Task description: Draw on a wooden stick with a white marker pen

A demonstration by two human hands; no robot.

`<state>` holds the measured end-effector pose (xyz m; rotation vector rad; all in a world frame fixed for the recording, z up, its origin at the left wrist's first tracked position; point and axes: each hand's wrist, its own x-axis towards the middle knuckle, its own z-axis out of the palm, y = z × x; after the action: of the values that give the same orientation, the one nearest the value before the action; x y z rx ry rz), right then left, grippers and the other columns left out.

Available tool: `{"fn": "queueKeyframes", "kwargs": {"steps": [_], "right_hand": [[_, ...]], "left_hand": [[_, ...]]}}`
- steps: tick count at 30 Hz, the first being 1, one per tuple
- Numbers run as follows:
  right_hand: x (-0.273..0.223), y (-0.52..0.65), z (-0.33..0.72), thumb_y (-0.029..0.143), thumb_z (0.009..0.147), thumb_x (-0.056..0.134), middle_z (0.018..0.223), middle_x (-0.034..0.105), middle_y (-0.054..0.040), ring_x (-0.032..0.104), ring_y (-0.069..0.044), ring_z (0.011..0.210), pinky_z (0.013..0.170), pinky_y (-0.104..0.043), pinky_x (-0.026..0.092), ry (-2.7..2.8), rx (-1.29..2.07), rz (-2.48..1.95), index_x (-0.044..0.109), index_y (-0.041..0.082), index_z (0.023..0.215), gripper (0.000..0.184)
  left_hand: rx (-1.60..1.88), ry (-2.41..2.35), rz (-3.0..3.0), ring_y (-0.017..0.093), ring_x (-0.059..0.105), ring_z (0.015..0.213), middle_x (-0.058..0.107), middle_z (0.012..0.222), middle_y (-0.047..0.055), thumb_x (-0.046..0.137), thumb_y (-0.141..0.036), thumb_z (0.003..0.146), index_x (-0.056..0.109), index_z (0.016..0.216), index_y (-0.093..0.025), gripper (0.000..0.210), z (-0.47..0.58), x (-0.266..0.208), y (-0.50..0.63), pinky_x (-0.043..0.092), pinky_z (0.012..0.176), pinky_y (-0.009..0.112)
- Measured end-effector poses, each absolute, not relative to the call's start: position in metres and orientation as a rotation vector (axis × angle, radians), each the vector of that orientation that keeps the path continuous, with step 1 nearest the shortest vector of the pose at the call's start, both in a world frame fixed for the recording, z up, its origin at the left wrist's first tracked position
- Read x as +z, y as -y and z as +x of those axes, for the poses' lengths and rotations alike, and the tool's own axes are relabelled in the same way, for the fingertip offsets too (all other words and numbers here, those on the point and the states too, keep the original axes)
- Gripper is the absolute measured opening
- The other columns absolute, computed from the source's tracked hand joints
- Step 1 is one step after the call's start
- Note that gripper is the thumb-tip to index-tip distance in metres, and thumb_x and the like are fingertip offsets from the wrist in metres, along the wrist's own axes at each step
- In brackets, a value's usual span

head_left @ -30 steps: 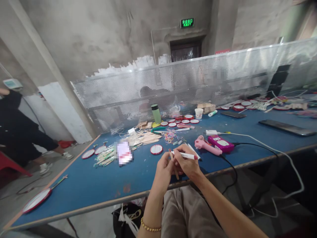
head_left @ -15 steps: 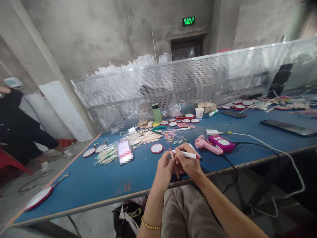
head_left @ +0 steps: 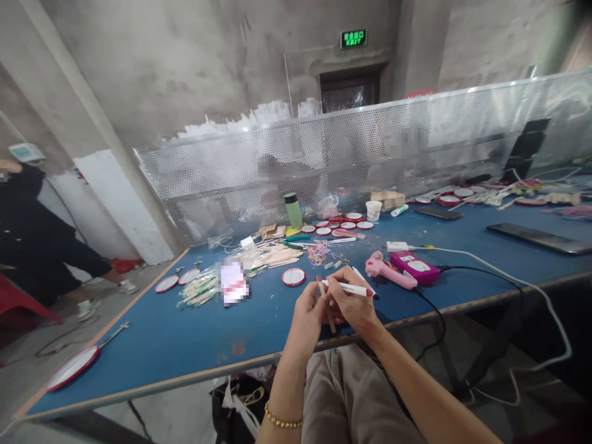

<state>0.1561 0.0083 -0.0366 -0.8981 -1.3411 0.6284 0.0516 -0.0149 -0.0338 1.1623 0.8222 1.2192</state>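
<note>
Between the thumb and fingers of my left hand (head_left: 308, 312) is a flat wooden craft stick (head_left: 330, 319), tilted, its upper end coloured red. My right hand (head_left: 350, 302) grips a white marker (head_left: 354, 288) with a red end, its tip side at the stick near my left fingers. The exact contact of tip and stick is too small to make out. Just beyond my hands lies a round red-rimmed white disc (head_left: 293, 277). A pink glue gun (head_left: 388, 270) rests to the right of my right hand, beside a purple box (head_left: 415, 267).
Wooden sticks (head_left: 280, 254), small coloured bands (head_left: 319, 253) and several red-rimmed discs lie farther back. A green bottle (head_left: 293, 211) and a paper cup (head_left: 373, 211) stand by the perforated metal screen (head_left: 231, 179). Cables cross the right side. A person (head_left: 34, 228) stands at the left.
Both hands keep almost the same pose, with the marker at the stick. The view has shifted very slightly, and the person at the left has moved a little.
</note>
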Motion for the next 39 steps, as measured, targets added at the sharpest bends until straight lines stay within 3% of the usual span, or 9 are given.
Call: {"fn": "queueKeyframes", "kwargs": {"steps": [39], "right_hand": [[-0.0372, -0.0069, 0.1576, 0.035, 0.083, 0.054, 0.050, 0.054, 0.0037, 0.052, -0.012, 0.040, 0.038, -0.022, 0.041, 1.315, 0.656, -0.900, 0.052, 0.022, 0.067, 0.021]], "left_hand": [[1.211, -0.829, 1.185, 0.011, 0.059, 0.058, 0.058, 0.072, -0.002, 0.069, -0.046, 0.074, 0.056, 0.094, -0.018, 0.038, 0.0494, -0.0354, 0.0151, 0.051, 0.053, 0.023]]}}
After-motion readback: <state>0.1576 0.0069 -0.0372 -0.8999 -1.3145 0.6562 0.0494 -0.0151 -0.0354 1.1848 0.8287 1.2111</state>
